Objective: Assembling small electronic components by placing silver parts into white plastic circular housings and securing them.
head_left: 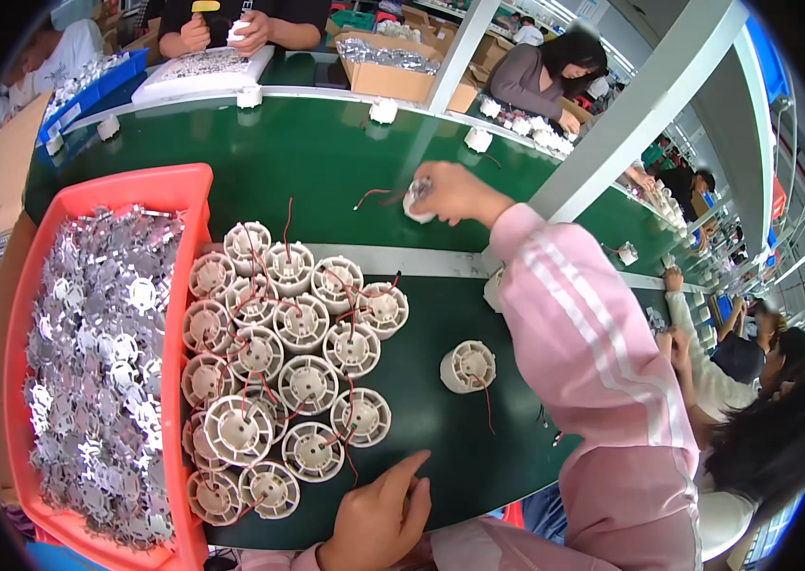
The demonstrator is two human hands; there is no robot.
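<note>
Held a white round housing [414, 204] in the right grip [460, 195], pinched between fingers and thumb at the green belt [307, 147], beyond the metal rail [422, 262]; could not tell whether touching down. Trailed a red lead [364, 196] leftward from it. Seemed best handled by the firm side, level, with the lead loose of the fingers to avoid tugging. Saw nothing in the left grip [379, 509], part-curled with index finger extended, near the clustered housings [307, 384].

Noticed a lone housing [468, 367] on the dark green worktop [431, 428], between cluster and pink sleeve [593, 333]. Found a red tray [172, 400] just left of the cluster, heaped with silver metal plates [98, 381].

Made out spaced white housings [383, 111] along the belt's far edge, then a co-worker's hand [195, 36] with a yellow tool [206, 7], an open cardboard box [402, 84], a pale slanting post [647, 105] and another person [526, 76] at work.
</note>
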